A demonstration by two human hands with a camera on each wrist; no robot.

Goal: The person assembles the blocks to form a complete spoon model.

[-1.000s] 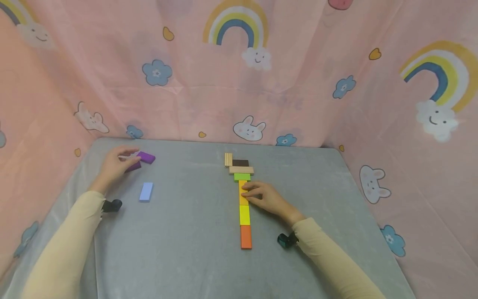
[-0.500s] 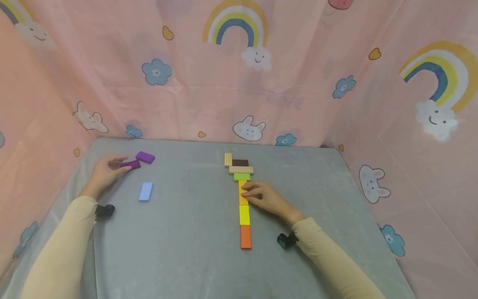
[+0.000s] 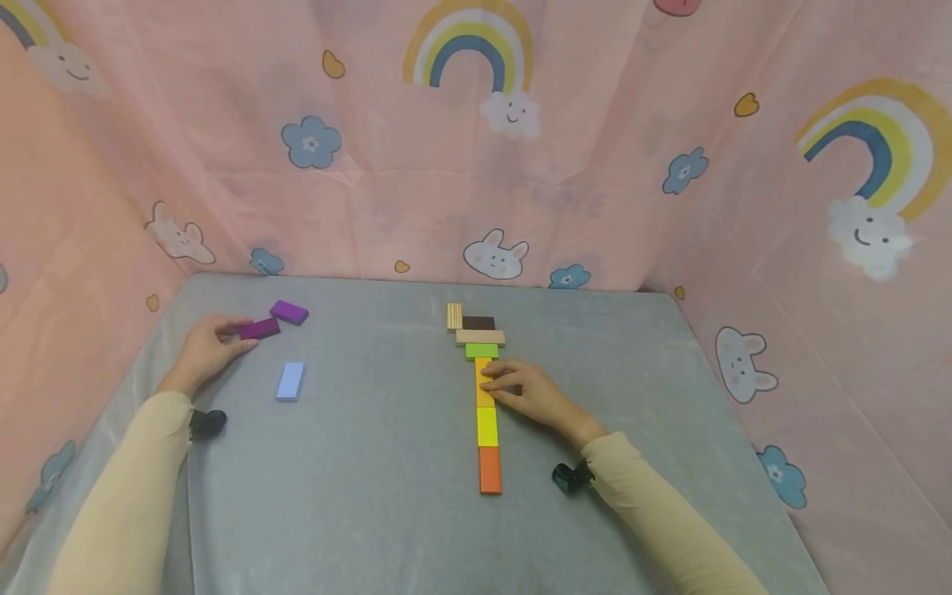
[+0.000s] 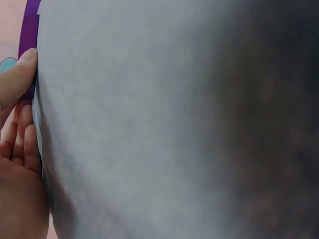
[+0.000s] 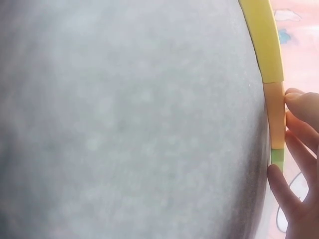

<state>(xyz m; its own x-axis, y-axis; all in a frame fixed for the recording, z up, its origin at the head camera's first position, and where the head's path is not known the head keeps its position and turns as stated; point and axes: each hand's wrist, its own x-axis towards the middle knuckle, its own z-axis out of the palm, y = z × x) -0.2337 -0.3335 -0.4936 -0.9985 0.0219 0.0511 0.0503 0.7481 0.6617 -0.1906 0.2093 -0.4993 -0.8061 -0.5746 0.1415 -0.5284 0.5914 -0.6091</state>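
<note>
In the head view, my left hand (image 3: 208, 347) is at the left end of a dark purple block (image 3: 260, 329), holding it between thumb and fingers. The left wrist view shows the thumb lying over that dark purple block (image 4: 29, 37). A brighter purple block (image 3: 289, 312) lies just behind it, and a light blue block (image 3: 291, 382) lies nearer to me. My right hand (image 3: 531, 397) rests its fingertips on an orange-yellow block (image 3: 483, 395), fingers fairly straight. That block is in a column with a yellow block (image 3: 487, 427) and an orange block (image 3: 490, 471).
Beyond the column lie a green block (image 3: 482, 351), a beige block (image 3: 480, 337), a dark brown block (image 3: 478, 323) and a striped block (image 3: 454, 317). The grey cloth-covered table (image 3: 357, 479) meets pink printed curtains (image 3: 387, 215) at the back and sides.
My left hand has drawn back leftward and toward me from the brighter purple block, and its fingers have come onto the dark purple one. The right hand has stayed still.
</note>
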